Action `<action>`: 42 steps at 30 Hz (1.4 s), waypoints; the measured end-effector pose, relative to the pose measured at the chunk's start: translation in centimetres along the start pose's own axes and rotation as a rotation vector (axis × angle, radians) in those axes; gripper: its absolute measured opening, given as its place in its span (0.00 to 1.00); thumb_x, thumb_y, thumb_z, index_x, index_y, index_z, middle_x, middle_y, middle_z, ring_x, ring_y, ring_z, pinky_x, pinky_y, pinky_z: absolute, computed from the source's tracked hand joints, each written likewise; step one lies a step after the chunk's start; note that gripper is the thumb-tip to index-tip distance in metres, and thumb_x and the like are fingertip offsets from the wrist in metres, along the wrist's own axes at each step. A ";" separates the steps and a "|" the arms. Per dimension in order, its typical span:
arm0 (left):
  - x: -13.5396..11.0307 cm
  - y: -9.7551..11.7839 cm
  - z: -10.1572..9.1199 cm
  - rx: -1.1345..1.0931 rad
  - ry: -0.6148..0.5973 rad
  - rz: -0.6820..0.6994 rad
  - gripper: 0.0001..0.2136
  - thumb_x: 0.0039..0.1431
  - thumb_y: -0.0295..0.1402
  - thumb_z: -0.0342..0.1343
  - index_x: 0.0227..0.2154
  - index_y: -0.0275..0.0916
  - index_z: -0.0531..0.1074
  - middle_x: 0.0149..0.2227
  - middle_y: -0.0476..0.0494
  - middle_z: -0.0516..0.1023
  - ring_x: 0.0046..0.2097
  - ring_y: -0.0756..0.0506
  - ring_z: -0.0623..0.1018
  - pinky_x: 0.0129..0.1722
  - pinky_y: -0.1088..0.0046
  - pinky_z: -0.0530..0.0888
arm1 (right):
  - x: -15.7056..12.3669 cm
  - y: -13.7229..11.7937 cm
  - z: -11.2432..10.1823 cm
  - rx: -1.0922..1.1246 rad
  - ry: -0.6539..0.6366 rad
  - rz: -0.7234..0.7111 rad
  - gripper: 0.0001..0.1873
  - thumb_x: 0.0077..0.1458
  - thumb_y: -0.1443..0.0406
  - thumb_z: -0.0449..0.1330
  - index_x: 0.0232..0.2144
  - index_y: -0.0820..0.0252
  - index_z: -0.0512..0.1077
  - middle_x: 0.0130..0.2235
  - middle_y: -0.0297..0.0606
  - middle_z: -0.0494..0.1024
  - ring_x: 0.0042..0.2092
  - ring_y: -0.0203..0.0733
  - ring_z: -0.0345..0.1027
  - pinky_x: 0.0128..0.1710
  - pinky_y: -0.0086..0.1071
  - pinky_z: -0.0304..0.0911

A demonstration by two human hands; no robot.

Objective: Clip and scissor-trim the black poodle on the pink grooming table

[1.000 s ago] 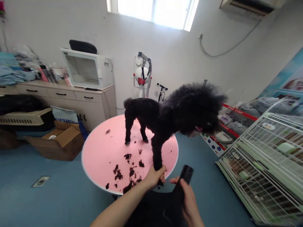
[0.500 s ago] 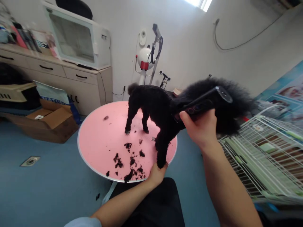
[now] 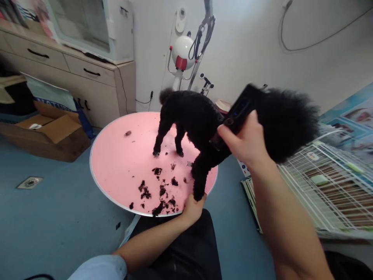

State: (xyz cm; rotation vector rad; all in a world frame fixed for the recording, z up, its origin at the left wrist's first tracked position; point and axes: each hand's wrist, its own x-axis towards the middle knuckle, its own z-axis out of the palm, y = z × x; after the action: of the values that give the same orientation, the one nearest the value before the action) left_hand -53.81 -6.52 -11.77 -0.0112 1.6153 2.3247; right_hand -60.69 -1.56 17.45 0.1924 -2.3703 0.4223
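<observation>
A black curly-coated dog (image 3: 189, 112) stands on a round pink grooming table (image 3: 113, 163), its fluffy head toward the right. My left hand (image 3: 194, 208) is closed round the lower end of its front leg at the table's near rim. In my right hand (image 3: 247, 142) is a dark hair clipper (image 3: 240, 111), its lower end against the dog's shoulder and neck. The clipper hides part of the neck. Tufts of cut black hair (image 3: 161, 190) lie scattered over the near part of the tabletop.
A white wire cage (image 3: 335, 186) stands at the right. An open cardboard box (image 3: 58, 132) sits on the floor at left, before a drawer cabinet (image 3: 96, 74). Behind the dog rise a metal grooming arm (image 3: 204, 46) and a white round device (image 3: 183, 50).
The clipper has turned more upright, its upper end moving up and left. My left hand still grips the leg. The view has shifted, so the background sits higher.
</observation>
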 end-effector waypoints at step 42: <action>0.6 1.3 -2.7 -0.084 -0.066 0.090 0.09 0.52 0.36 0.60 0.32 0.36 0.72 0.31 0.41 0.78 0.33 0.44 0.77 0.33 0.68 0.72 | -7.9 -4.6 6.3 -0.114 -0.833 -0.033 0.16 0.55 0.59 0.58 0.44 0.59 0.63 0.34 0.43 0.79 0.32 0.49 0.74 0.30 0.36 0.64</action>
State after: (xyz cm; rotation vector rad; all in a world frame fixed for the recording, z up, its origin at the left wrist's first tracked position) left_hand -55.17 -9.26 -11.71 0.1206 1.5152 2.4320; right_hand -57.64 -7.87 8.89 0.4157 -3.1886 0.2015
